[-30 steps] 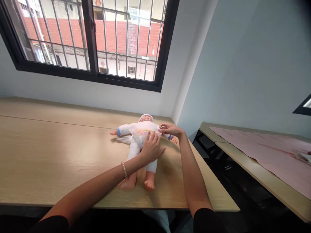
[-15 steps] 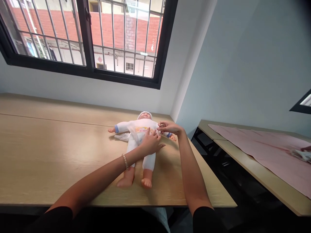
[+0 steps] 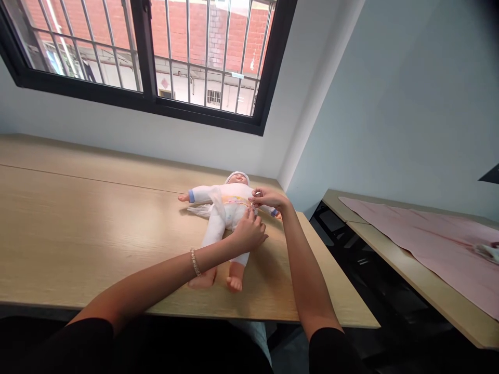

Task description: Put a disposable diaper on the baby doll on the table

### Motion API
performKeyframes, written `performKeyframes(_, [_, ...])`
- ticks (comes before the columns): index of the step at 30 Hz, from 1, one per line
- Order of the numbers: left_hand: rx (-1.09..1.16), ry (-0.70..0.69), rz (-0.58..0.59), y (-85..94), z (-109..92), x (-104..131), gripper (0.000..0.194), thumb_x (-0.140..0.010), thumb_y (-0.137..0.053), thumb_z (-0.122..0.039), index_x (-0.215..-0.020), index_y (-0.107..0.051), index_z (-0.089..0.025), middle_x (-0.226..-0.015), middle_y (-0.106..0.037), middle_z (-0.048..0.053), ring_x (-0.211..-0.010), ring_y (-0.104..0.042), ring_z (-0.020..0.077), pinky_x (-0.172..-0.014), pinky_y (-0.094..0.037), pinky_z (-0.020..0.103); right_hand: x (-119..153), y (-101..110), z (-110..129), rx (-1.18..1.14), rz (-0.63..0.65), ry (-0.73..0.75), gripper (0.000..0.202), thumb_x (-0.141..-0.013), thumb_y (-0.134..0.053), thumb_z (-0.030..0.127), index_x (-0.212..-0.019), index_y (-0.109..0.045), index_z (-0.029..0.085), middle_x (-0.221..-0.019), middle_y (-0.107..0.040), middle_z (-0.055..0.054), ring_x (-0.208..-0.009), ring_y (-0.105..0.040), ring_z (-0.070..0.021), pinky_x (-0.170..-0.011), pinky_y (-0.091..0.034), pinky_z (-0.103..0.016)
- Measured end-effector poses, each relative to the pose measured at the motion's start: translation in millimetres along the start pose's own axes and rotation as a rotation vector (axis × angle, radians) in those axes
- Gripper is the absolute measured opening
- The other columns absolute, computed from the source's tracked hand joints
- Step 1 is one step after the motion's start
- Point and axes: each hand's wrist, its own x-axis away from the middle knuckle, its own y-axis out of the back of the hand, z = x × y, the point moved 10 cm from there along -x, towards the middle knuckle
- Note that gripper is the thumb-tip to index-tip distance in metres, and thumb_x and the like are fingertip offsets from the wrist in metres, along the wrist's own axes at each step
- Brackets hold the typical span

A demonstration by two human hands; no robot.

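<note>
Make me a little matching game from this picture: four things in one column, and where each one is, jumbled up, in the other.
Things:
1. Doll
2. Bracelet
3. Window
4. Pink cloth

Places:
A. Spread over the right-hand table
B. Set in the wall, with bars showing through the glass
C. Lying face up on the near table
D. Around the person's left wrist

Pairs: 1-C, 2-D, 3-B, 4-A

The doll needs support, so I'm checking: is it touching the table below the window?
Touching: the head view shows the doll lying on its back on the table.
</note>
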Motion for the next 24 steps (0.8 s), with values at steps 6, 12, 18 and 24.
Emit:
performKeyframes(6, [0.034, -0.015, -0.019, 1.0, 0, -1, 0.039, -0.1, -0.047, -0.039, -0.103, -0.075, -0.011, -0.1, -0.071, 0.018, -0.107, -0.063, 0.0382, -0.106, -0.039, 0.055, -2, -2, -4, -0.008, -0.036, 0.003, 0.04, -0.073, -0.083, 0.036, -0.081, -0.048, 0.02, -0.071, -0.064, -0.002, -0.065, -0.056, -0.0128, -0.062, -0.045, -0.026])
performKeyframes(12, [0.295, -0.024, 0.03, -5.0, 0, -1, 0.029, -0.099, -0.047, -0.031, -0.103, -0.074, -0.022, -0.099, -0.07, 0.011, -0.096, -0.064, 0.0298, -0.1, -0.042, 0.045, 2, 0, 0, 0.02, -0.15, -0.081, 0.03, -0.076, -0.079, 0.021, -0.084, -0.049, 0.02, -0.065, -0.062, -0.001, -0.062, -0.054, -0.0135, -0.06, -0.042, -0.026])
performKeyframes(18, [0.229, -0.129, 0.105, -11.8, -13, -2, 0.025, -0.099, -0.05, -0.032, -0.099, -0.072, -0.02, -0.093, -0.071, 0.007, -0.081, -0.063, 0.0228, -0.08, -0.048, 0.035, 7, -16, 17, 0.051, -0.195, -0.107, 0.022, -0.085, -0.065, 0.01, -0.08, -0.046, 0.019, -0.056, -0.054, 0.004, -0.055, -0.046, -0.0089, -0.057, -0.036, -0.023])
performKeyframes(24, [0.129, -0.15, -0.001, 4.5, -12, -1, 0.031, -0.102, -0.044, -0.03, -0.092, -0.072, -0.02, -0.09, -0.069, 0.007, -0.092, -0.062, 0.0237, -0.091, -0.046, 0.038, 13, -18, 20, 0.027, -0.244, -0.174, 0.017, -0.091, -0.06, 0.007, -0.083, -0.049, 0.018, -0.061, -0.058, 0.002, -0.055, -0.052, -0.0094, -0.059, -0.044, -0.022])
